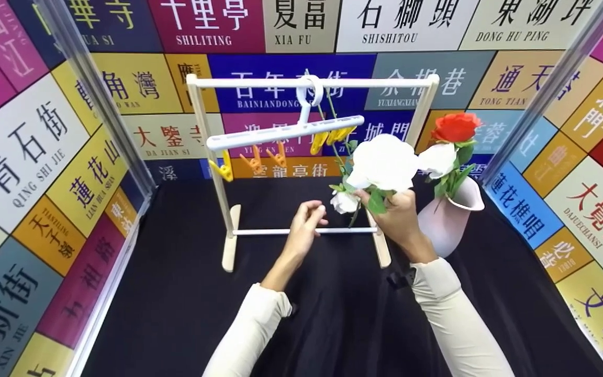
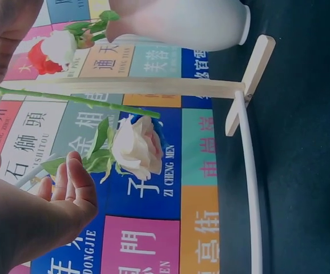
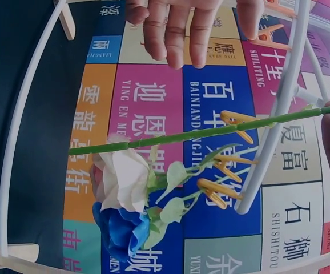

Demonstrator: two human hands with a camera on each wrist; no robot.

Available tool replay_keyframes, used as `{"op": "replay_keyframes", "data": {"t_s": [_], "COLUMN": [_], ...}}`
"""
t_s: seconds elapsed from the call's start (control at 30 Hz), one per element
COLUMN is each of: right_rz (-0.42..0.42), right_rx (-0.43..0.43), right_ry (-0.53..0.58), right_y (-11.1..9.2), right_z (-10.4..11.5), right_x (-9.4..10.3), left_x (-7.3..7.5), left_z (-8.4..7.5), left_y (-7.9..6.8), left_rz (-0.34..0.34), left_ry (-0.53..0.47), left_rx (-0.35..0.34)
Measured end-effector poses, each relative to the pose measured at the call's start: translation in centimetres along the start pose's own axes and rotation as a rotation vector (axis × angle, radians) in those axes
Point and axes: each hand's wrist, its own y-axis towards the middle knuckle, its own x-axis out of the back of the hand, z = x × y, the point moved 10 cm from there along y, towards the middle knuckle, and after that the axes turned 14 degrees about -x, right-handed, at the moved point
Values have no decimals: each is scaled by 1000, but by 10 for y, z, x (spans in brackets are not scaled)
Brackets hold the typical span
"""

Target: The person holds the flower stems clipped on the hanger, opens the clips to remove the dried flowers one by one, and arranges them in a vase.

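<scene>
My right hand [image 1: 401, 214] grips a flower with a big white bloom [image 1: 385, 162]; its bare green stem [image 3: 210, 132] runs downward from the fingers. My left hand [image 1: 304, 225] is held apart from it, fingers loosely bent with nothing in them, left of a hanging white rose [image 1: 344, 202]. That rose and a blue rose [image 3: 119, 231] hang head down side by side, their stems running up to the yellow clips [image 1: 335, 137] of a pale hanger [image 1: 286, 133]. In the head view the blue rose is mostly hidden.
A wooden rack [image 1: 238, 82] carries the tilted hanger, with orange clips [image 1: 278, 154] and another yellow clip [image 1: 222, 166] further left. Beside my right wrist stands a pale pink vase [image 1: 445, 225] with a red rose [image 1: 457, 127] and a white one. Black cloth [image 1: 176, 314] covers the table.
</scene>
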Motion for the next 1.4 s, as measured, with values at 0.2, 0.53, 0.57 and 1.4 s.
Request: {"op": "replay_keyframes", "data": {"t_s": [0.2, 0.53, 0.57, 1.4], "right_rz": [-33, -44, -44, -139], "right_rx": [11, 4, 3, 26], "right_ry": [-36, -35, -32, -102], "right_y": [1, -2, -2, 3], "right_z": [-1, -4, -4, 2], "right_x": [8, 15, 16, 41], "left_x": [-6, -8, -9, -21], "left_z": [6, 13, 14, 25], "left_y": [6, 16, 17, 40], "left_rz": [17, -15, -18, -31], "left_ry": [25, 148, 164, 220], "left_rx": [14, 0, 1, 12]}}
